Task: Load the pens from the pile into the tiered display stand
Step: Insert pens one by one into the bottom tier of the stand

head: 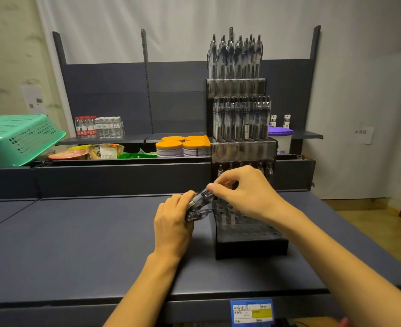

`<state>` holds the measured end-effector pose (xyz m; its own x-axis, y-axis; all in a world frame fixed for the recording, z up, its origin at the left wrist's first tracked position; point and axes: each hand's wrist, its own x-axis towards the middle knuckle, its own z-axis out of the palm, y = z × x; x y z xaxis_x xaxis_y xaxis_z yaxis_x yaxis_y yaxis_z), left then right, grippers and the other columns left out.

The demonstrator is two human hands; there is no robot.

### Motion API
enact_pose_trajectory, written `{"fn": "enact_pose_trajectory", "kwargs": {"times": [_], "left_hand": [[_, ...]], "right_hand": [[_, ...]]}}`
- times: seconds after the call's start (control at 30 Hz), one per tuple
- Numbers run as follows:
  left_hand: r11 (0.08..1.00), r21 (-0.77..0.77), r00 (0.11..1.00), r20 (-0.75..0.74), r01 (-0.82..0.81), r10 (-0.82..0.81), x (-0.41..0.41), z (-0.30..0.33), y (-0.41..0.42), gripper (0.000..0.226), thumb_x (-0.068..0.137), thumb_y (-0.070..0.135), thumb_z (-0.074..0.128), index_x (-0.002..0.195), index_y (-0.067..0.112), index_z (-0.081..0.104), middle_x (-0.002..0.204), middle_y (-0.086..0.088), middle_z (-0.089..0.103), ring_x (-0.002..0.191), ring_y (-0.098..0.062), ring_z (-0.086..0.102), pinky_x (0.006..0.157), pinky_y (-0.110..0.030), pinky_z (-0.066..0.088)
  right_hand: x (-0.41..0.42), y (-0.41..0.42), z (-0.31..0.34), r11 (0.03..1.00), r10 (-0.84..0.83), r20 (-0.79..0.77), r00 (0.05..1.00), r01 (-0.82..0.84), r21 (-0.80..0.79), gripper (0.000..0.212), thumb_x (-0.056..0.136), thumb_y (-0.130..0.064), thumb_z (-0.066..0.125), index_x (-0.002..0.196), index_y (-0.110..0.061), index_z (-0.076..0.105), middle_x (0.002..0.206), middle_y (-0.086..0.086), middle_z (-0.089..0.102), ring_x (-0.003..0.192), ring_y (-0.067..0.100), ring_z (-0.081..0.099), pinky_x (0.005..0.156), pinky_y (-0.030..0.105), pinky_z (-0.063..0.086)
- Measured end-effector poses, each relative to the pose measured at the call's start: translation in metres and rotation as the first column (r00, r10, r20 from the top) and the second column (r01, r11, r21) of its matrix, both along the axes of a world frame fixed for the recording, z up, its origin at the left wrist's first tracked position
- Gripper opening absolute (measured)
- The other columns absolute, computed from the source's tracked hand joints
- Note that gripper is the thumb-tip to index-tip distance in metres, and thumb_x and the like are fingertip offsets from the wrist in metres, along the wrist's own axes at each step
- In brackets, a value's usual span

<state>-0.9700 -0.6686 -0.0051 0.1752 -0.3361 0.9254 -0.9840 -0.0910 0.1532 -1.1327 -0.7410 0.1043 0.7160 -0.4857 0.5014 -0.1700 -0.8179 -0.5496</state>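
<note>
A small bundle of clear-barrelled pens (198, 205) is held above the dark blue bench (77, 244), just left of the tiered display stand (249, 241). The left hand (173, 220) is wrapped round the lower part of the bundle, its grip clenched on the pens, while the right hand (244, 192) is brought in from the other side, its thumb and forefinger pinched on the upper end of one pen in that bundle. The pens are tilted, with their upper ends leaning toward the stand. The stand's top tier is packed with upright pens (236, 57) and the middle tier is likewise filled with upright pens (242, 119); on the tier behind the right hand a few pen tops (244, 167) can be seen, and open holes are shown in the lowest tiers. On the shelf behind, orange-lidded tubs (183, 146), shrink-wrapped water bottles (99, 127), instant-noodle cups (86, 152) and a purple-lidded tub (280, 140) are arranged, and a green plastic basket (18, 140) is tipped at the left. A blue and yellow label (251, 312) is fixed to the bench's front edge
</note>
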Motion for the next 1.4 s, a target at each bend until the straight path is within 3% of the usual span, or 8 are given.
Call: {"fn": "enact_pose_trajectory", "kwargs": {"times": [0.2,0.33,0.6,0.83,1.17,1.4], "left_hand": [[1.000,0.024,1.000,-0.017,0.000,0.000,-0.002,-0.001,0.001,0.043,0.074,0.010,0.065,0.113,0.021,0.050,0.088,-0.007,0.066,0.064,-0.027,0.058,0.054,-0.034,0.048],[0.998,0.042,0.999,-0.035,0.038,-0.036,-0.005,0.001,0.002,0.041,0.075,0.011,0.066,0.111,0.020,0.049,0.086,-0.008,0.065,0.065,-0.028,0.058,0.054,-0.036,0.051],[1.000,0.020,0.996,-0.094,0.004,-0.002,-0.006,0.002,0.003,0.045,0.073,-0.004,0.074,0.099,0.022,0.048,0.077,-0.006,0.062,0.060,-0.027,0.051,0.051,-0.034,0.043],[0.989,-0.035,0.990,-0.008,-0.141,0.141,-0.005,0.002,0.000,0.032,0.078,0.004,0.047,0.107,0.019,0.048,0.078,-0.007,0.062,0.060,-0.025,0.048,0.052,-0.033,0.038],[0.986,-0.029,0.987,0.013,-0.162,0.162,-0.005,0.003,0.003,0.037,0.076,0.003,0.035,0.107,0.018,0.048,0.077,-0.007,0.058,0.061,-0.027,0.052,0.052,-0.034,0.038],[0.986,-0.031,0.987,-0.019,-0.161,0.161,-0.006,0.004,0.003,0.045,0.069,-0.004,0.048,0.108,0.018,0.048,0.078,-0.007,0.060,0.059,-0.028,0.054,0.050,-0.032,0.038]], "right_hand": [[-0.001,0.001,-0.008,0.997,-0.009,0.080,0.997,0.002,0.081,0.017,0.093,-0.029,0.062,0.089,-0.018,0.075,0.068,-0.012,0.063,0.051,-0.010,0.056,0.054,0.009,0.038],[0.000,0.003,-0.011,0.985,-0.021,0.162,0.987,-0.007,0.170,0.016,0.094,-0.024,0.060,0.089,-0.016,0.072,0.074,-0.001,0.068,0.043,0.000,0.057,0.046,0.013,0.041],[-0.005,-0.002,0.002,0.933,-0.147,0.402,0.904,-0.009,0.360,0.016,0.099,-0.019,0.049,0.090,-0.015,0.061,0.084,0.006,0.068,0.041,0.012,0.058,0.034,0.020,0.036],[-0.014,-0.011,0.014,0.940,-0.233,0.559,0.796,0.036,0.339,0.015,0.101,-0.018,0.044,0.101,-0.013,0.058,0.087,-0.001,0.061,0.041,0.012,0.055,0.036,0.016,0.037],[-0.006,-0.008,0.007,0.975,-0.194,0.475,0.858,0.116,0.189,0.013,0.101,-0.020,0.047,0.100,-0.017,0.059,0.082,-0.002,0.060,0.043,0.006,0.056,0.039,0.014,0.041],[0.001,-0.009,0.006,0.981,-0.153,0.318,0.936,0.105,0.164,0.015,0.096,-0.019,0.058,0.100,-0.014,0.071,0.082,-0.007,0.066,0.044,0.000,0.057,0.040,0.009,0.040]]}}
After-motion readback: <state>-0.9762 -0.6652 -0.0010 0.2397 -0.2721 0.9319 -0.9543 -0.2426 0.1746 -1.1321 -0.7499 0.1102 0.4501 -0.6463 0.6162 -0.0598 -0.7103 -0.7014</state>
